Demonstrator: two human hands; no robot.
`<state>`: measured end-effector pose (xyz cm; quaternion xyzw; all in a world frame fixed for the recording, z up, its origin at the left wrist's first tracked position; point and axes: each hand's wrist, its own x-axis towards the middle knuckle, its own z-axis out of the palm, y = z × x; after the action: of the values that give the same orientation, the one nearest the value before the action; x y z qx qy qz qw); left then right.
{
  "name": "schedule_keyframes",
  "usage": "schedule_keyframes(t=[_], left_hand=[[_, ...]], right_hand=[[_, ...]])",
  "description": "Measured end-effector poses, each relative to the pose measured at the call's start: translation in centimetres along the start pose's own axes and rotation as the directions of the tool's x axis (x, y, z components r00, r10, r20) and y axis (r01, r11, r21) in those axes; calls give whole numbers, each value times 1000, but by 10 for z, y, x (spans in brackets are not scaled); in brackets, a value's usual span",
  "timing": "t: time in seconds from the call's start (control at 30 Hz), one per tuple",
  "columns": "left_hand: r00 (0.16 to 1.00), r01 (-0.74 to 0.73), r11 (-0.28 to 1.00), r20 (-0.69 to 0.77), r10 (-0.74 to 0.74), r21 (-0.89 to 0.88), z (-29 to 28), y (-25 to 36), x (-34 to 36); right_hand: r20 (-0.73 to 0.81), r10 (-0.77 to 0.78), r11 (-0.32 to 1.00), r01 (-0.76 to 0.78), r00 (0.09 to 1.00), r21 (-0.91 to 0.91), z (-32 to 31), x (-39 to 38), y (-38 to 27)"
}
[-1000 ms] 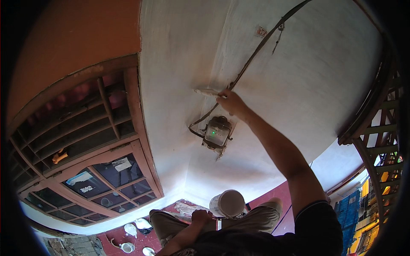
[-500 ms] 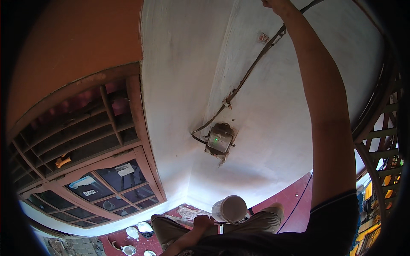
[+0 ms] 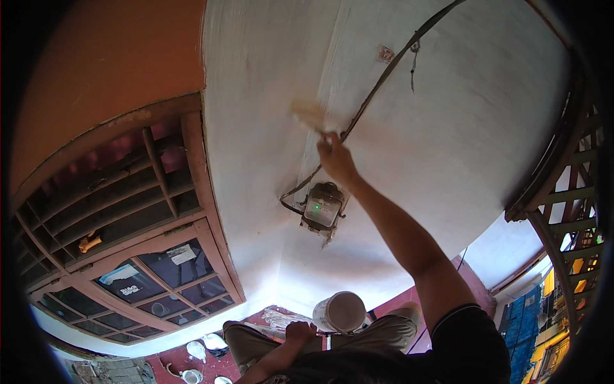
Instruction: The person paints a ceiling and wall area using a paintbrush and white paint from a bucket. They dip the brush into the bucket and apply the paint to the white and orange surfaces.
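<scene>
My right hand (image 3: 335,159) is closed around the handle of a paintbrush (image 3: 309,115), whose wide tan bristles are smeared by motion. The brush is at the white wall (image 3: 409,185), just left of the dark cable (image 3: 384,80) running up it. Below that hand, an electric meter (image 3: 322,206) with a small green light is fixed to the wall. Down by my knees my left hand (image 3: 300,331) is closed; what it grips, if anything, is hidden. Right beside it stands a white bucket (image 3: 344,312), its inside largely pale.
On the left is a brown wooden window frame (image 3: 217,192) with louvres and glass panes, under an orange wall (image 3: 128,57). A wooden lattice (image 3: 569,211) rises at the right. Far below, white containers (image 3: 192,376) and a bag (image 3: 196,350) lie on the red floor (image 3: 167,366).
My right hand has swung down and left from the top edge, bringing the paintbrush into view near the cable. The left hand stays by the bucket.
</scene>
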<state>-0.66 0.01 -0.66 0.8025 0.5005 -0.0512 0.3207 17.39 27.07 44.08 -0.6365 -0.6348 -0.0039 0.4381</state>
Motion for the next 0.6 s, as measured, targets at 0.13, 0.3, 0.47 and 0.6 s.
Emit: schedule_keyframes(t=[0.13, 0.3, 0.47, 0.6], left_hand=[[1000, 11, 1000, 14, -11, 8, -3, 4, -1], [1000, -13, 1000, 18, 13, 7, 1, 5, 3], [1000, -15, 1000, 10, 15, -1, -1, 5, 3], [1000, 5, 1000, -25, -5, -10, -1, -6, -6]], right_hand=[[147, 112, 994, -111, 983, -13, 19, -41, 37], [298, 254, 965, -262, 920, -14, -6, 9, 20], [160, 78, 996, -83, 984, 22, -112, 117, -50], [-298, -395, 909, 322, 869, -265, -173, 153, -149]])
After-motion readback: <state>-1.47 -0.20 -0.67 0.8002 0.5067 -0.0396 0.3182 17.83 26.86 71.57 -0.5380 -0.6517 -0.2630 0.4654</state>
